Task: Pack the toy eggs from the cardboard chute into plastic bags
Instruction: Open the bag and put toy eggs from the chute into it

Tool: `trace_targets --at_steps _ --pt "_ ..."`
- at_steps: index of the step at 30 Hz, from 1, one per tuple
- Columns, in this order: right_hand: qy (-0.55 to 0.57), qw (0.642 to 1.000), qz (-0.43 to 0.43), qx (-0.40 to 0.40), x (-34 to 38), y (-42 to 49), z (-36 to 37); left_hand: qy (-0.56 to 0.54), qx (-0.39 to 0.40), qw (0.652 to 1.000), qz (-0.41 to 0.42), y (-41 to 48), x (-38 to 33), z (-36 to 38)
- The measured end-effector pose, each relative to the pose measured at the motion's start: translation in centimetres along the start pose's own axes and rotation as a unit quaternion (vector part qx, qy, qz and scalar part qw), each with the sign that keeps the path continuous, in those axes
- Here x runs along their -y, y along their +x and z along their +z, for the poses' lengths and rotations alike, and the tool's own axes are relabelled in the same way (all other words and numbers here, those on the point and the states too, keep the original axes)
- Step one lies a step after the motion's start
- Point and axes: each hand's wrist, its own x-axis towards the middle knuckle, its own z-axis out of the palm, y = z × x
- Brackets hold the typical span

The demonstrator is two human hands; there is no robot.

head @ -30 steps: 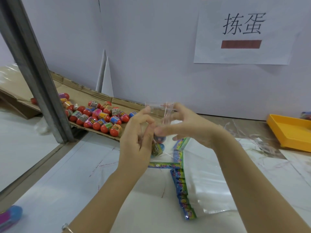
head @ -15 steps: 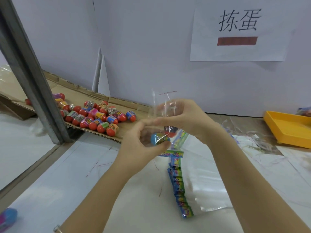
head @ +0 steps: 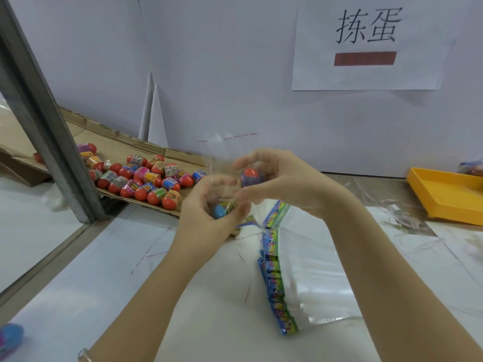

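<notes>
Head view: both hands meet above the white counter (head: 125,296), just in front of the low end of the cardboard chute (head: 183,159). The left hand (head: 206,215) is palm-up with its fingers curled round a blue egg (head: 220,209), which sits between the fingertips and the thumb. The right hand (head: 285,184) is arched over from the right, with thumb and fingers closed on a clear bag (head: 224,155). The bag stands upright between the two hands, and its top edge, marked with a red dashed line, rises above them. A red-capped egg (head: 249,174) shows through the plastic inside the curl of the right hand; it looks to be in the bag, though blur there keeps this from being sure. The blue egg is just beside the bag, low and to its left. Whether it touches the plastic cannot be told.

On the chute to the left lies a loose pile of toy eggs (head: 146,180), mostly red-capped with bright printed bands, many touching one another. A grey metal post (head: 47,118) slants across the chute's upper part. Below the right forearm a stack of flat bags (head: 277,286) with colourful header strips lies on the counter. A yellow tray (head: 441,197) sits well apart at the far right, by the wall. A paper sign (head: 366,48) with two printed characters and a brown bar hangs on the wall above.
</notes>
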Motion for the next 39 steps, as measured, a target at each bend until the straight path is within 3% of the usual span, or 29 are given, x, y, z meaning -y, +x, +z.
trace_targets --at_steps 4,14,21,29,35,39 --pt "-0.006 1.0 -0.006 -0.007 0.1 -0.1 -0.3 0.03 0.028 0.996 -0.077 0.3 0.4 -0.5" --pt "-0.036 0.999 0.017 0.021 0.2 0.2 0.4 0.113 0.003 0.992 -0.064 0.2 0.2 -0.3" --pt "-0.049 0.998 0.021 -0.018 0.2 0.2 0.7 0.066 0.066 0.984 -0.154 0.2 0.1 -0.3" --pt "-0.011 1.0 0.01 -0.022 0.1 0.2 0.5 0.001 0.001 0.989 -0.145 0.5 0.0 -0.1" --pt "-0.016 0.999 0.009 -0.037 0.0 0.3 0.3 -0.04 0.063 0.983 -0.168 0.3 -0.4 -0.2" --pt "0.0 0.999 0.021 -0.031 -0.1 0.2 0.0 -0.034 0.027 0.987 -0.153 0.4 -0.3 -0.1"
